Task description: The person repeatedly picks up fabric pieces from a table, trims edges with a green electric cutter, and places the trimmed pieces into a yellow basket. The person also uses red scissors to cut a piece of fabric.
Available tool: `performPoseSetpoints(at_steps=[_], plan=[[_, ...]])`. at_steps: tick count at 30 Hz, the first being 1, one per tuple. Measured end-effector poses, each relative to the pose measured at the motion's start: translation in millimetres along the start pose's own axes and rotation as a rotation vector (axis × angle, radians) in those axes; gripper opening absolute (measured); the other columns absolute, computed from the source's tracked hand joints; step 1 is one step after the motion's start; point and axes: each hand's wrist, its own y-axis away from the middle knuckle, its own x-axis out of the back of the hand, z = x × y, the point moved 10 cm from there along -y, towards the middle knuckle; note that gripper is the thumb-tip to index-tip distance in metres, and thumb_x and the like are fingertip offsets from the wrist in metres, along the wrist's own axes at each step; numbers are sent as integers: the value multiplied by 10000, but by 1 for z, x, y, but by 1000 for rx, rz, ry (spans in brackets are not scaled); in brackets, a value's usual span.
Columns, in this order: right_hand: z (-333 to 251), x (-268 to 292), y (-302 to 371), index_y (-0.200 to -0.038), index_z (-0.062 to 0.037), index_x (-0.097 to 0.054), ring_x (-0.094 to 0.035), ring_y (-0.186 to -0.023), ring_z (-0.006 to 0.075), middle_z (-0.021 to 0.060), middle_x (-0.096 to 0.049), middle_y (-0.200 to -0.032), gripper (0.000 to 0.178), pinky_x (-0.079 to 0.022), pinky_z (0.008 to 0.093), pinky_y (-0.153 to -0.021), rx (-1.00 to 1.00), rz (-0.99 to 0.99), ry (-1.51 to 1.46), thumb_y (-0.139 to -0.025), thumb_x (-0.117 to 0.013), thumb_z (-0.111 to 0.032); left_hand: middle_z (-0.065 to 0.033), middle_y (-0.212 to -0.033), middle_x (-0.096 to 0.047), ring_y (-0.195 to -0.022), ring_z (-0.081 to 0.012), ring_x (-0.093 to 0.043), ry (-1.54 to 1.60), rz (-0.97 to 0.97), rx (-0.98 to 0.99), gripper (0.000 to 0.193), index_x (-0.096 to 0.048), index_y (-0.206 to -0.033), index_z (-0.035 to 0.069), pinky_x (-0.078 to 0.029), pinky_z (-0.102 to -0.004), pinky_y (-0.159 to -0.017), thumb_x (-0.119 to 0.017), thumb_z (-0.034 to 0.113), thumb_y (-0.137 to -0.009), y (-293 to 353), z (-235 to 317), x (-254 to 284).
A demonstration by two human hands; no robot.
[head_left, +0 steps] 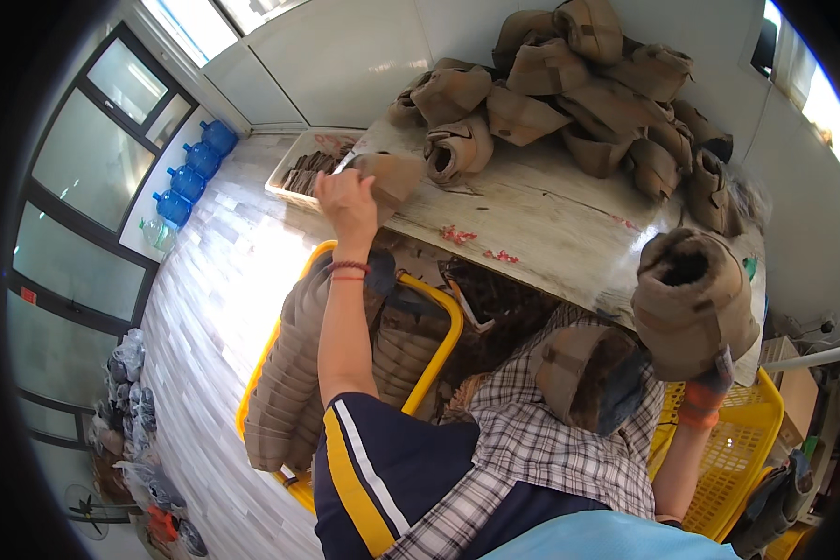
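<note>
My left hand (348, 207), bare with red bands at the wrist, is raised at the table's left end. Its fingers are closed on a tan shoe upper (394, 179), partly hidden behind the hand. On the right, my gloved right hand (707, 390) with an orange cuff grips a tan boot-shaped upper (695, 308) from below; its dark fur-lined opening faces me. Another fur-lined upper (579, 369) lies on the plaid apron (532, 457) over my lap. Several more uppers (541, 70) are heaped on the worn table (523, 210) ahead.
Left of my legs, a yellow basket (455, 322) holds long nested stacks of uppers (285, 383). A white bin (278, 187) with small brown pieces stands beyond the table's left end. Another yellow basket (742, 448) is at right. Blue water bottles (187, 182) line the far-left wall.
</note>
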Motion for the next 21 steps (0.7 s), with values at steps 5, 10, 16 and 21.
performPoseSetpoints(at_steps=[5,10,16,21], plan=[[-10,-40,-20,-1230,-10,-535,-545,-1126,223,109,-558,-1223,374,-435,352,-960,133,233,290,-877,-573,-127,-65,-969,-624,-864,-129,-563,943,251,627,191,-574,-1054,-15,-460,-261,-767,-553,135,-936,20,-15,68],[2,-76,-30,-1090,-7,-625,-574,-1079,220,79,-626,-1109,297,-479,346,-906,-28,191,475,-800,-641,-69,-69,-1047,-614,-921,-138,-569,1475,114,606,249,-530,-1121,-18,-460,-278,-836,-535,175,-965,30,94,55],[0,-92,-24,-1168,6,-571,-620,-984,236,99,-638,-1104,462,-522,339,-831,4,78,144,-724,-686,-50,-82,-1187,-576,-1072,-157,-539,1936,-328,388,383,-445,-1282,-34,-406,-288,-954,-515,187,-977,24,232,59],[-11,-59,-11,-1207,2,-544,-617,-988,244,94,-638,-1091,463,-529,375,-845,30,223,85,-765,-651,-85,-86,-1202,-572,-1079,-135,-536,2072,-496,285,419,-430,-1293,-65,-397,-253,-948,-509,206,-982,12,264,71]])
